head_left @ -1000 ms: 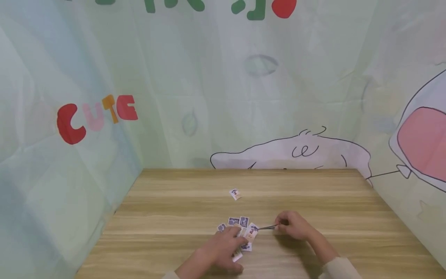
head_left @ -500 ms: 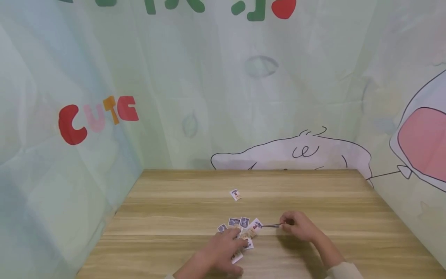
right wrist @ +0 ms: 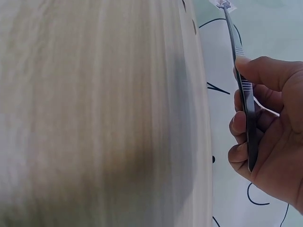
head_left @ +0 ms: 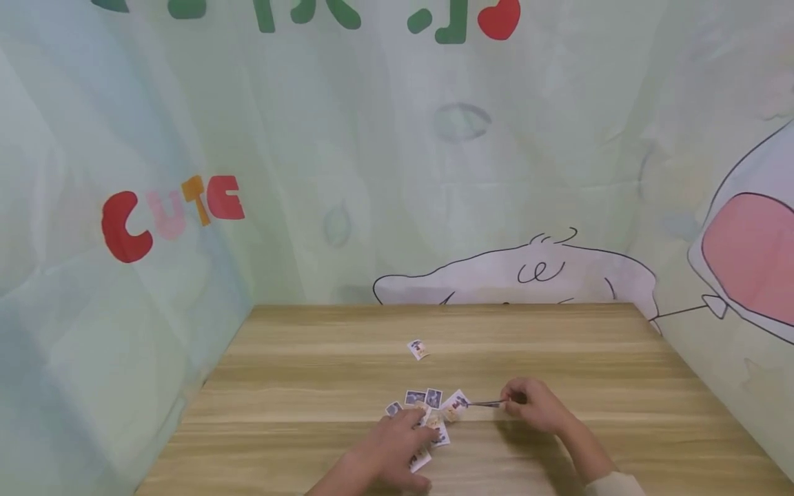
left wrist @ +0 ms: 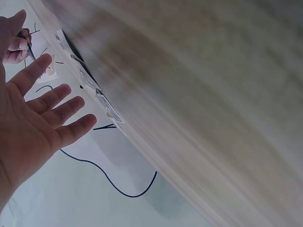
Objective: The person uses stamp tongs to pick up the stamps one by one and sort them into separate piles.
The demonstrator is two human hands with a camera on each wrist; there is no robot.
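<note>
My right hand (head_left: 536, 404) pinches a pair of metal tweezers (right wrist: 245, 90) between thumb and fingers. At the tweezers' tips is a stamp (head_left: 455, 406), a small white-bordered print with dark and orange figures. It is raised beside the other stamps in the left wrist view. My left hand (head_left: 397, 444) is spread over a loose cluster of stamps (head_left: 440, 434), its fingers nearly straight in the left wrist view, and covers part of them. Two blue-grey stamps (head_left: 433, 398) lie just beyond its fingertips.
A single stamp (head_left: 418, 350) lies apart, farther back on the wood-grain table (head_left: 310, 358). Behind the table's far edge hangs a pale printed cloth (head_left: 347, 138), with another stretch of it along the left side.
The right hand has drawn the tweezers and stamp a little to the right, away from the cluster. The left hand has stayed almost where it was.
</note>
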